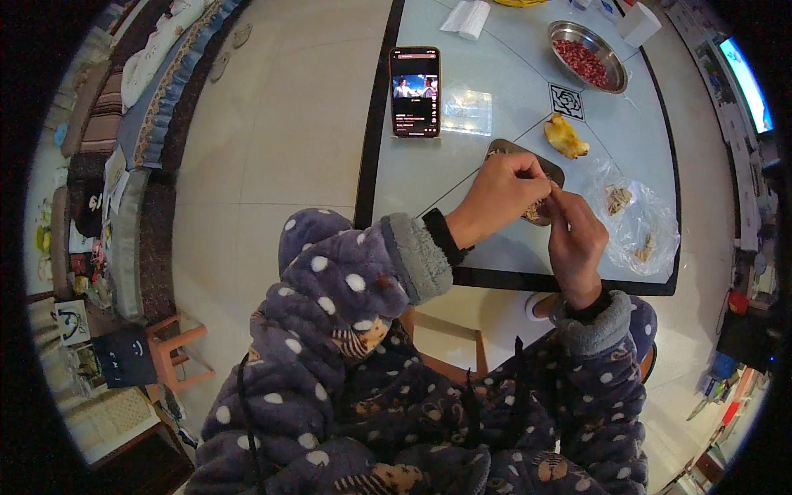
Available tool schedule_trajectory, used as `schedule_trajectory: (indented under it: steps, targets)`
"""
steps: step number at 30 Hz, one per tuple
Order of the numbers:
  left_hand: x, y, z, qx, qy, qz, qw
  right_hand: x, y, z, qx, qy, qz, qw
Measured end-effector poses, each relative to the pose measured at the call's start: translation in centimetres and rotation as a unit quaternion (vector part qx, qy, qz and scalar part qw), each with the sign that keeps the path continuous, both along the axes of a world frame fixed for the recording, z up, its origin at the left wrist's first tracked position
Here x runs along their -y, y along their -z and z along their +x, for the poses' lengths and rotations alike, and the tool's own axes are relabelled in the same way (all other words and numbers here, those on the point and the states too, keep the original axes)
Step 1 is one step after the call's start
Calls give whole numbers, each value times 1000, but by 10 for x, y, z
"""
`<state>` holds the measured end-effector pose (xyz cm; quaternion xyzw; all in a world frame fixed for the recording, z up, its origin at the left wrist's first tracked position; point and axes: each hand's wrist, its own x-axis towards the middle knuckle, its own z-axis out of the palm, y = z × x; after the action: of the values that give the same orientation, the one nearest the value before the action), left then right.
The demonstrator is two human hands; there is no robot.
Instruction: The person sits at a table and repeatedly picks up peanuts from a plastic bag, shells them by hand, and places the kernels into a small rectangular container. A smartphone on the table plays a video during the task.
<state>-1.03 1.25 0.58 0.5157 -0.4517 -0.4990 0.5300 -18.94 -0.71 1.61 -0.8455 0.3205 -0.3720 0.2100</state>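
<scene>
My left hand reaches over a dark shallow tray with small pale slivers in it. Its fingertips meet those of my right hand above the tray. Both hands pinch at the same spot, on a tiny item almost wholly hidden by the fingers; its kind cannot be made out. To the right of my right hand lies a crumpled clear plastic bag, with two small heaps of pale pieces on it. Beyond the tray rests a yellow piece of peel with brown spots.
A phone stands upright on the table, playing a video. Beside it is a clear plastic packet. Farther back are a steel bowl of dark red pieces, white tissue and a white roll. A wooden stool stands at left.
</scene>
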Motion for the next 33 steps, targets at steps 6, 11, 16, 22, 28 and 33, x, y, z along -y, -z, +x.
schedule_trajectory:
  steps: [6,11,16,22,28,33]
  targets:
    - [-2,-4,-3,101,-28,-104,989,-2,-1,0,29,27,17,999]
    - [-1,-3,-2,75,3,-54,996,-5,2,-1,53,45,87,994]
    - [-2,-1,-1,87,5,-33,996,-7,3,-1,46,45,106,992]
    - [-1,2,-4,121,-5,-46,992,-5,3,2,49,47,109,992]
    - [-1,0,-7,-102,55,41,992,2,2,-4,36,84,98,991]
    - [5,4,1,-152,108,56,981,5,-2,-6,137,78,264,952]
